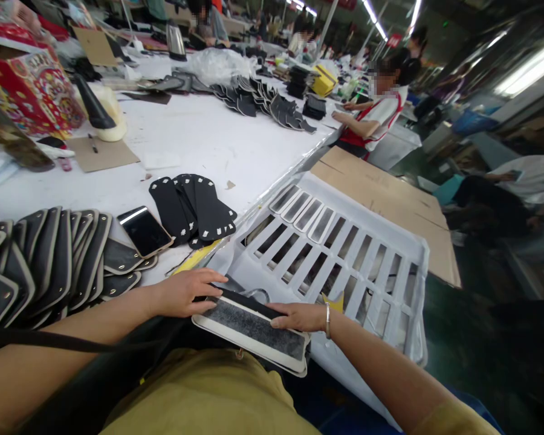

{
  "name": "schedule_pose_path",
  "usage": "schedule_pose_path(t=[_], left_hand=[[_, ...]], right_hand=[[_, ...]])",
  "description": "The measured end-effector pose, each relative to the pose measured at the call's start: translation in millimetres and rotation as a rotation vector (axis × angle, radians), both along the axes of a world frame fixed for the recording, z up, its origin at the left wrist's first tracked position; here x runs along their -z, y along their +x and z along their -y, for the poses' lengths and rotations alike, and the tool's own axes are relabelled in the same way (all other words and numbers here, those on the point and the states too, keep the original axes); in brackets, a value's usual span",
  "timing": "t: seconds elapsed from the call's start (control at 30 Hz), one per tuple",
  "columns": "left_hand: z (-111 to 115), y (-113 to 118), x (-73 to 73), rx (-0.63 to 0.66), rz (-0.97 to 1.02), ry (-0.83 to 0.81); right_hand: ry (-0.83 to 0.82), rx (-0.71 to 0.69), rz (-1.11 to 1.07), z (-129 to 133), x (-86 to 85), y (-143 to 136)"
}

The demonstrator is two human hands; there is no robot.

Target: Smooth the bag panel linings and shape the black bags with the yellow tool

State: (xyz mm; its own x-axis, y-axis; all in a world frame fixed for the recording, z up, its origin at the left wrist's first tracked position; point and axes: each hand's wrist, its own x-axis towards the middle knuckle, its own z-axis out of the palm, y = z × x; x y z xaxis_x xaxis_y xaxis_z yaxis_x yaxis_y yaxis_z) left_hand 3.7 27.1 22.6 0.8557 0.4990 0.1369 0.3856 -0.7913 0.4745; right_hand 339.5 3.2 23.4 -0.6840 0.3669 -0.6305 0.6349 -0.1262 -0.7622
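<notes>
A grey panel with a pale rim [254,332] lies across my lap, with a black strip [249,304] along its far edge. My left hand [193,293] rests over the panel's left end, its fingers reaching across the black strip and the rim. At the right part of the same edge, my right hand [299,317], with a bracelet at the wrist, pinches the strip and panel between thumb and fingers. Just beyond my hands is a white slotted tray [317,257], with several flat white-edged pieces [303,211] in its far row of slots.
Left of my hands are stacked grey padded pieces [49,260], a phone [145,231] and black pieces with white tabs [193,208] on the white table [181,133]. Cardboard [381,199] lies beyond the tray. A person in a red vest [372,124] works at the table's edge.
</notes>
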Motion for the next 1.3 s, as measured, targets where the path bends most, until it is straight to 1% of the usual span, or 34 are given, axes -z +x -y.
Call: schedule_pose_path(t=[0.07,0.13,0.23,0.3,0.37,0.43,0.6,0.67,0.73,0.8,0.87,0.97,1.03,1.1,1.17,1.23,1.3], left_hand=[[-0.1,9.3,-3.3,-0.027,0.015,-0.040],[1.6,25.6,-8.8,-0.039,-0.006,-0.100],[6.3,54.1,-18.1,0.000,-0.139,-0.221],[9.3,67.8,-21.6,0.033,-0.226,-0.274],[12.0,74.2,-21.8,0.046,-0.256,-0.292],[14.9,75.2,-19.9,0.036,-0.253,-0.301],[20.9,75.4,-16.7,-0.012,-0.261,-0.345],[19.9,75.3,-17.8,-0.021,-0.255,-0.362],[17.1,72.7,-20.3,-0.018,-0.244,-0.389],[15.6,67.9,-23.3,0.003,-0.227,-0.409],[19.8,63.8,-25.0,0.017,-0.189,-0.376],[40.3,66.6,-21.9,0.035,-0.063,-0.215],[60.2,76.3,-16.4,0.078,0.028,-0.121],[79.0,90.0,-9.7,0.109,0.082,-0.084],[92.2,103.8,-3.8,0.087,0.112,-0.075],[98.5,114.0,0.1,0.037,0.131,-0.073],[100.1,119.6,1.6,-0.002,0.133,-0.080]], right_hand=[[0.085,0.020,0.049,4.5,-3.0,9.1],[0.243,0.073,0.056,9.8,-5.8,10.8],[0.523,0.139,0.011,22.4,-9.3,1.2],[0.639,0.120,0.020,32.4,-10.6,-7.6],[0.677,0.084,0.057,40.6,-11.3,-13.9],[0.683,0.059,0.095,45.4,-12.1,-17.0],[0.691,-0.045,0.140,46.1,-17.1,-22.2],[0.696,-0.061,0.169,46.2,-19.5,-23.7],[0.690,-0.047,0.184,48.0,-22.2,-21.5],[0.679,-0.014,0.168,53.0,-26.6,-13.5],[0.719,0.053,0.133,63.4,-33.2,-0.6],[0.908,0.231,0.103,91.2,-42.7,17.4],[1.018,0.322,0.107,114.8,-42.9,21.7],[1.073,0.364,0.104,137.3,-35.4,18.7],[1.110,0.417,0.112,154.6,-22.5,11.5],[1.154,0.502,0.126,165.0,-9.3,4.2],[1.180,0.586,0.144,169.3,0.2,-0.7]])
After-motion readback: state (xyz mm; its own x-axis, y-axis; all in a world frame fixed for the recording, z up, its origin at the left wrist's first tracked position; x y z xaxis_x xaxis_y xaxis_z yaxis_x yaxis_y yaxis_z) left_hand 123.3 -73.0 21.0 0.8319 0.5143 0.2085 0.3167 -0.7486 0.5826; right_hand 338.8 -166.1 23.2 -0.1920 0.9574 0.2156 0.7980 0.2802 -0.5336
